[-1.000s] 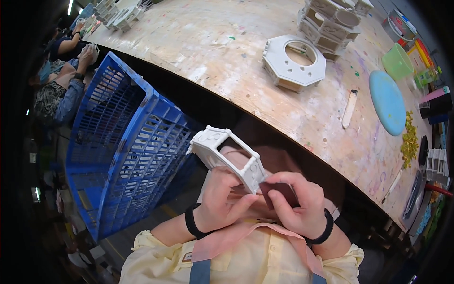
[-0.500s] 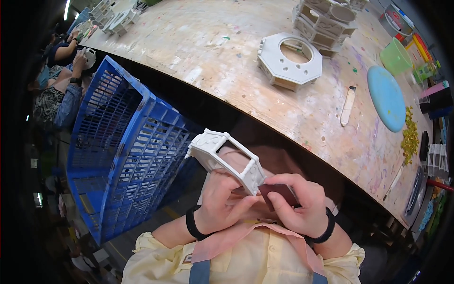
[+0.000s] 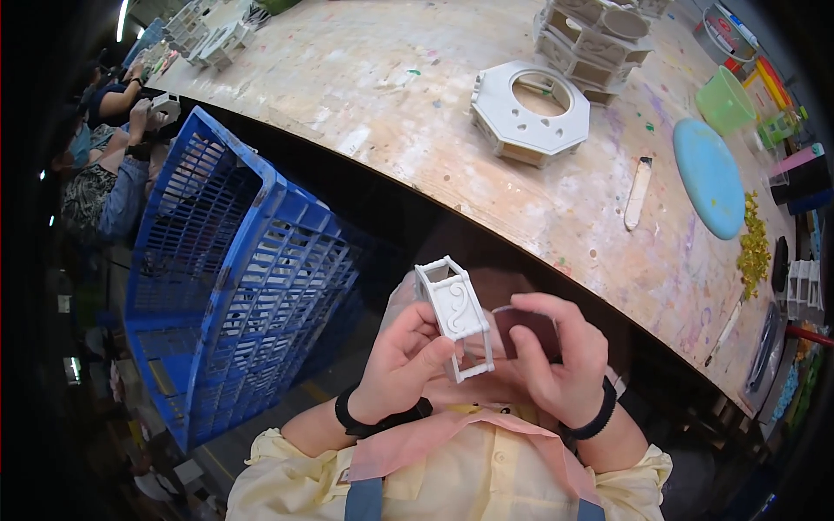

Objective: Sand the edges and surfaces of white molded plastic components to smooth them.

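Observation:
A white moulded frame piece (image 3: 457,308), with a raised scroll on one panel and open windows beside it, is tilted above my lap. My left hand (image 3: 401,354) grips it from the left, the thumb along its lower part. In my right hand (image 3: 563,358) is a dark red-brown sheet that looks like sandpaper (image 3: 526,332), pinched between thumb and fingers. The sheet is just right of the frame; a small gap seems to lie between them.
A blue plastic crate (image 3: 252,286) stands at my left, against the worktable (image 3: 373,104). On the table are a white octagonal piece with a round hole (image 3: 556,117), stacked white pieces (image 3: 591,52), a knife-like tool (image 3: 638,193), a blue disc (image 3: 708,178) and a green cup (image 3: 723,100). Co-workers (image 3: 113,174) sit at far left.
The white frame has been turned so its scrolled panel faces up, and its long open window no longer faces me. The sheet has come away from the frame's end.

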The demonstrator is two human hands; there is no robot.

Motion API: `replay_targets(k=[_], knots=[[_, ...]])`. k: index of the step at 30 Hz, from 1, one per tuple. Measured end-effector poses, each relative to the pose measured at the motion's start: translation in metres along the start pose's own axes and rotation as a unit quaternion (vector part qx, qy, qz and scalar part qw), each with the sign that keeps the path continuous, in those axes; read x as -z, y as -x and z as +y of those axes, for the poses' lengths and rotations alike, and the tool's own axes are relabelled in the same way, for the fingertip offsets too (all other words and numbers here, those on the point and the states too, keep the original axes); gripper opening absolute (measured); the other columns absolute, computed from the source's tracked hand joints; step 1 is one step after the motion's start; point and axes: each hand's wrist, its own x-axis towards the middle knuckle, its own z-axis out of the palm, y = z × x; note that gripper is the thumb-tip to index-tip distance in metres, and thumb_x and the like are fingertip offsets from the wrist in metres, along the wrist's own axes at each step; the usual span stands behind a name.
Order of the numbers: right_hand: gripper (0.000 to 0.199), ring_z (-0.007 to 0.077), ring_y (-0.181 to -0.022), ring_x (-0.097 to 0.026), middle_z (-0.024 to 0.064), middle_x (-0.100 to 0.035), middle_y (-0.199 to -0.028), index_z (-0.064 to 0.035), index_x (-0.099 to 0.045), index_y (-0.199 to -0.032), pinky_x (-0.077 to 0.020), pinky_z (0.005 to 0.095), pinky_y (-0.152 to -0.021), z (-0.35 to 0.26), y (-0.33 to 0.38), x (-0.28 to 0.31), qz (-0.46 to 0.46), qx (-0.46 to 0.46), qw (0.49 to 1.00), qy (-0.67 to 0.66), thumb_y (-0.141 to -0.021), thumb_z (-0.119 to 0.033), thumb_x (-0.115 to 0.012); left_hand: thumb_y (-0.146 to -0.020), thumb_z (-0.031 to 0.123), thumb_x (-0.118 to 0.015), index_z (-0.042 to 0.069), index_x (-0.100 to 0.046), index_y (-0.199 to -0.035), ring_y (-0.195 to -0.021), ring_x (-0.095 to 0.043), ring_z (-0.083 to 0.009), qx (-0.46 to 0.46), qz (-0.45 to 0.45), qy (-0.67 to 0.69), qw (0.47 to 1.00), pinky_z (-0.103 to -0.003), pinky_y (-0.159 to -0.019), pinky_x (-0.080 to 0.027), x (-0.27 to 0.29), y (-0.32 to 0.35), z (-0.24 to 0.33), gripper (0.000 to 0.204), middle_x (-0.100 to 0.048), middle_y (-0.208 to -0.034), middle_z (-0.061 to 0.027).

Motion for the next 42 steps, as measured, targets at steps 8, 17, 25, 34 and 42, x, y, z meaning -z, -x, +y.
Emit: replay_targets(k=[8, 17, 25, 34, 42], knots=[[0.027, 0.0213, -0.049, -0.055, 0.0070, -0.061, -0.069, -0.0060, -0.060, -0.097, -0.0431, 0.0303, -0.046, 0.001, 0.007, -0.012, -0.018, 0.035, 0.999, 0.016, -0.071, -0.002, -0.067, -0.091, 0.010, -0.048, -0.001, -0.043, -0.110, -0.087, -0.058, -0.0125, 0.039, -0.029, 0.040, 0.998, -0.028, -0.079, -0.049, 0.002, 0.001, -0.004, 0.023, -0.056, -0.100, -0.0090], [0.029, 0.0204, -0.054, -0.058, 0.0087, -0.063, -0.077, -0.0027, -0.058, -0.103, -0.0450, 0.0289, -0.049, 0.009, -0.001, 0.003, 0.026, -0.004, 0.994, 0.106, -0.074, 0.000, -0.063, -0.094, 0.015, -0.045, 0.002, -0.044, -0.109, -0.077, -0.053, -0.0076, 0.082, -0.064, 0.085, 0.991, -0.022, -0.071, -0.044, 0.006, -0.002, -0.002, 0.020, -0.055, -0.085, -0.0039], [0.036, 0.0213, -0.068, -0.065, 0.0134, -0.064, -0.084, 0.0002, -0.052, -0.112, -0.0494, 0.0261, -0.057, 0.002, 0.004, 0.007, 0.002, -0.085, 0.996, -0.039, -0.077, 0.000, -0.061, -0.094, 0.016, -0.045, 0.003, -0.044, -0.110, -0.075, -0.051, -0.0086, 0.105, -0.059, 0.133, 0.984, -0.022, -0.069, -0.044, 0.007, -0.005, -0.001, 0.021, -0.054, -0.084, -0.0044], [0.030, 0.0184, -0.062, -0.063, 0.0095, -0.063, -0.076, -0.0007, -0.056, -0.097, -0.0487, 0.0245, -0.057, -0.003, 0.008, 0.005, -0.049, 0.042, 0.997, 0.030, -0.070, 0.000, -0.069, -0.094, 0.013, -0.045, 0.002, -0.044, -0.110, -0.081, -0.055, -0.0101, 0.089, -0.045, 0.151, 0.984, -0.025, -0.077, -0.046, 0.007, -0.007, -0.002, 0.019, -0.055, -0.089, -0.0051], [0.029, 0.0203, -0.048, -0.053, 0.0055, -0.059, -0.067, -0.0060, -0.058, -0.097, -0.0403, 0.0298, -0.044, -0.002, 0.006, -0.011, 0.001, 0.097, 0.992, 0.076, -0.070, -0.002, -0.068, -0.092, 0.017, -0.049, -0.001, -0.040, -0.121, -0.081, -0.057, -0.0153, 0.096, -0.006, 0.086, 0.992, -0.029, -0.074, -0.049, 0.000, -0.004, -0.002, 0.035, -0.056, -0.097, -0.0084]])
